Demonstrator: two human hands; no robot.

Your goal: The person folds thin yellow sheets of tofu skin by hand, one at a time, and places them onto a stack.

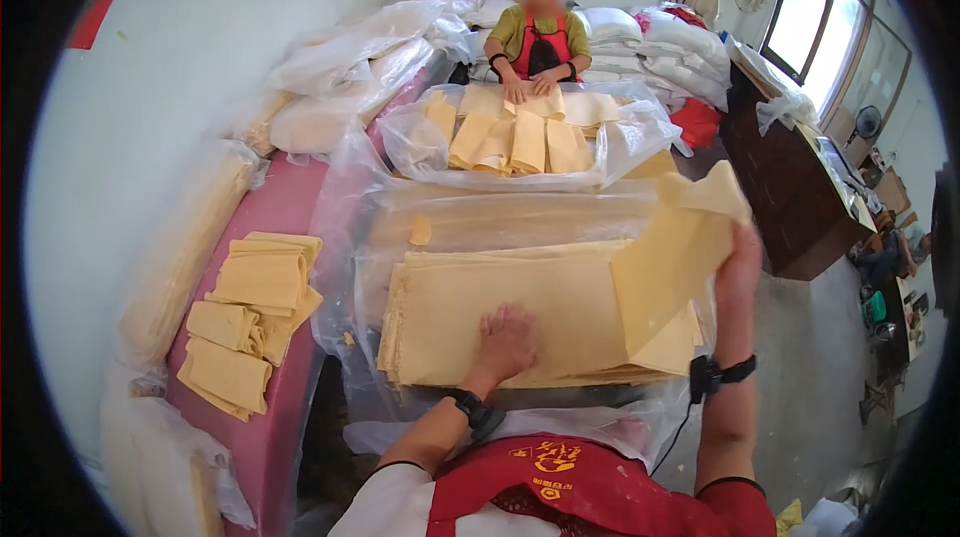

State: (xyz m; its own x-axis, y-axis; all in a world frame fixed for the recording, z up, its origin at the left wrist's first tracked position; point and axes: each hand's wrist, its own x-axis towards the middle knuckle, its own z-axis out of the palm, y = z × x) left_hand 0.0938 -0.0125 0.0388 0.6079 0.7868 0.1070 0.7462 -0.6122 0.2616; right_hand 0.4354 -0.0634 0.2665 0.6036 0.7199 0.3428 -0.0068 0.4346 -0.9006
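Observation:
A stack of thin, pale yellow sheets (pixel 455 302), which look like tofu skin, lies in front of me on clear plastic. My left hand (pixel 506 342) presses flat on the top of the stack, fingers spread. At the stack's right end, my right hand (pixel 738 255) grips the edge of a lifted yellow sheet (pixel 668 262). That sheet rises in a curve, its lower part still over the stack. The fingertips of my right hand are partly hidden behind the sheet.
Folded yellow sheets (pixel 262 282) lie on a pink surface (pixel 285 192) at left. Across from me a person (pixel 540 37) handles more folded sheets (pixel 530 142) in a plastic-lined tray. White sacks (pixel 660 52) are piled behind. A dark cabinet (pixel 780 172) stands at right.

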